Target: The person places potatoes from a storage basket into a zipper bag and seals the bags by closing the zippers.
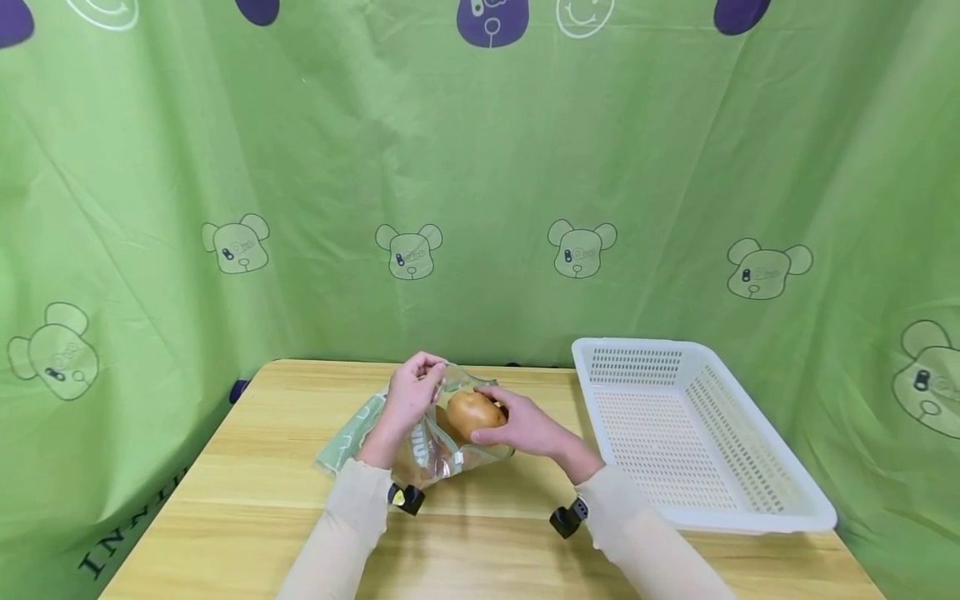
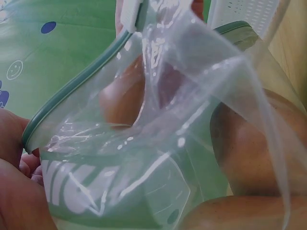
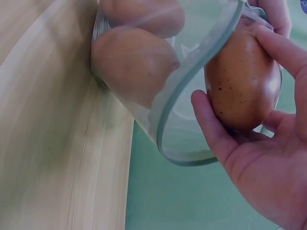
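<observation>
Nearest the camera, two sleeved forearms reach over the wooden table [image 1: 262, 500], each with a small black wrist camera strapped below. The right hand [image 1: 525, 427] has its fingers and thumb curled around a brown potato [image 1: 472, 412], gripping it at the open mouth of a clear zip bag [image 1: 431, 446]; the right wrist view shows the potato [image 3: 244, 79] partly past the green zip rim, with its long axis running roughly along the line into the opening, one rounded end leading inward, though how far in it sits is hard to judge. The left hand [image 1: 408, 396] pinches the upper lip of the bag between its fingertips and lifts it, which seems to be what keeps the mouth spread wide enough for the potato. At least two more potatoes [image 3: 134, 62] already lie inside, pressed against the plastic and resting on the tabletop; the bag lies on its side with its mouth facing the person's right. Further right, well apart from the hands, sits a white perforated plastic basket [image 1: 750, 500]. Behind everything hangs a green cloth backdrop [image 1: 480, 183] printed with bear faces.
</observation>
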Tool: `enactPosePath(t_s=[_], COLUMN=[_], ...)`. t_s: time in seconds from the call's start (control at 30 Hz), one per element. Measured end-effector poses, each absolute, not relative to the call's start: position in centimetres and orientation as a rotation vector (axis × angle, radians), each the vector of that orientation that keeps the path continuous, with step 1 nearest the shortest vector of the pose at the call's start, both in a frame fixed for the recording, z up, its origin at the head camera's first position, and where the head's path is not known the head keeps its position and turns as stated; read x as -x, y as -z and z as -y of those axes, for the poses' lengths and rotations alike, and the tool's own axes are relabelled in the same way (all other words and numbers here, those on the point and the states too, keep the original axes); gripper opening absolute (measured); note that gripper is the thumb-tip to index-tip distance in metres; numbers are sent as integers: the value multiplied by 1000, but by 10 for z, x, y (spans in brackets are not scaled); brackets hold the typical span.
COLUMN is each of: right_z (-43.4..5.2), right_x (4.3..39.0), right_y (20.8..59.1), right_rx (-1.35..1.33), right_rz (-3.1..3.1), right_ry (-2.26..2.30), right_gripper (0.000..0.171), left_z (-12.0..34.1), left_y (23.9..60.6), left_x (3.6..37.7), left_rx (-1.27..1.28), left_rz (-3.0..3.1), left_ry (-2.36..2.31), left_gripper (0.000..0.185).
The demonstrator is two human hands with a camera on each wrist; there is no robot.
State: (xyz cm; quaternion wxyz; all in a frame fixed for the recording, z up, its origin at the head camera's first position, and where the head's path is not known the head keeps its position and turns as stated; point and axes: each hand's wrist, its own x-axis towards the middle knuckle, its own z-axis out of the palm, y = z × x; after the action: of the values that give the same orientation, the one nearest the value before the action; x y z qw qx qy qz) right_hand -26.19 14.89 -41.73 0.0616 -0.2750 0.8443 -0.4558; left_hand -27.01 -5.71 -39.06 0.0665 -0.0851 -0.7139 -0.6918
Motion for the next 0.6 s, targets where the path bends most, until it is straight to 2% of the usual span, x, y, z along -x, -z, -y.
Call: enactPosePath(t_s=[0.47, 0.6], right_z=[-137, -134], right_x=[269, 269], right_y=[426, 424], right_rx=[828, 838], right_rz=[-2701, -2679], right_ry=[1320, 1315], right_gripper=[71, 64], left_z=[56, 55], left_y=[392, 392], left_x=[273, 274], left_rx=[253, 251], left_rz=[2140, 2143], left_ry=[2073, 2087], left_gripper=[14, 15])
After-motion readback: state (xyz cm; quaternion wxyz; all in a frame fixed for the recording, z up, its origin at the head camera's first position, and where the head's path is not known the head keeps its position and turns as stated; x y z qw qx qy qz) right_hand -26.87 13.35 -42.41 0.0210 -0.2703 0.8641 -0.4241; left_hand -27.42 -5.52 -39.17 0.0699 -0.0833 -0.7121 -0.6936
